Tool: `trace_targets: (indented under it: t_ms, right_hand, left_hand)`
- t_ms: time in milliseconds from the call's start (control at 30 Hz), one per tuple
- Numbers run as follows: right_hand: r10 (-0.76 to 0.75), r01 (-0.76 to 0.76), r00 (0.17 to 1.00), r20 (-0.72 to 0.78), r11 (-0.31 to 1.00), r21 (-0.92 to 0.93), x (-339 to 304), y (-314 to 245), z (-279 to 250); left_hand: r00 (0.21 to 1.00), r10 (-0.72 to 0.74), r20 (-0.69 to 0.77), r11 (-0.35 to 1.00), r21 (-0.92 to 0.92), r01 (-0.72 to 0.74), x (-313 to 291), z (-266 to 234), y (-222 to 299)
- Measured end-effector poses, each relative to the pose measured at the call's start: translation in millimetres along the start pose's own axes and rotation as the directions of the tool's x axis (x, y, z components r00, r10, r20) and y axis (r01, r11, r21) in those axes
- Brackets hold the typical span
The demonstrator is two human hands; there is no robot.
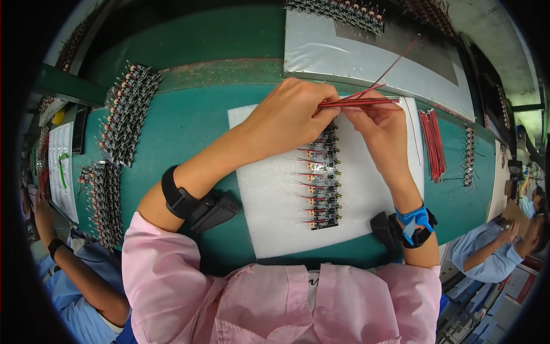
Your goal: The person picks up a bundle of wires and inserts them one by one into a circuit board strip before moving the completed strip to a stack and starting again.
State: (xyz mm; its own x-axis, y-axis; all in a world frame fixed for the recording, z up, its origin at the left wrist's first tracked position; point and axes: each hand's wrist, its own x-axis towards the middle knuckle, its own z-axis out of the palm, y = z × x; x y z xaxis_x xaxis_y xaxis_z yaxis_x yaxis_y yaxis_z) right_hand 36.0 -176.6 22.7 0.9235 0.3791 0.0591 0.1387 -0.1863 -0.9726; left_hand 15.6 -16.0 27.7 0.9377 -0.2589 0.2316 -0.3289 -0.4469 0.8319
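My left hand pinches a small bundle of thin red wires at its left end. My right hand holds the same bundle from below, fingers curled around the wires. One red wire sticks up and away to the right. Beneath both hands a strip of small black circuit boards with short red leads lies on a white foam sheet on the green bench. Black bands sit on both wrists, with a blue strap on the right.
A stack of loose red wires lies right of the foam. Piles of assembled boards lie at the left and lower left, more along the right. A grey tray stands behind. Other people work at both sides.
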Motion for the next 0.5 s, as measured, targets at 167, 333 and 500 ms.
trace_targets:
  t_ms: [167, 333, 500]
  right_hand:
    - [-0.036, 0.035, 0.999, -0.012, 0.998, -0.052, 1.3, 6.5, 2.2]
    - [0.115, -0.117, 0.993, -0.026, 0.98, -0.161, 3.5, 9.5, -3.2]
    - [0.163, -0.167, 0.986, -0.045, 0.977, -0.13, -8.2, 4.1, -12.6]
  left_hand:
    - [1.0, 0.003, 0.008, 0.996, 0.084, -0.004, 2.4, -0.6, -5.3]
    - [0.999, -0.019, -0.035, 0.991, 0.134, 0.024, 0.3, -2.8, -21.6]
    - [0.999, 0.01, -0.046, 0.962, 0.272, 0.003, -1.7, 0.1, -29.4]
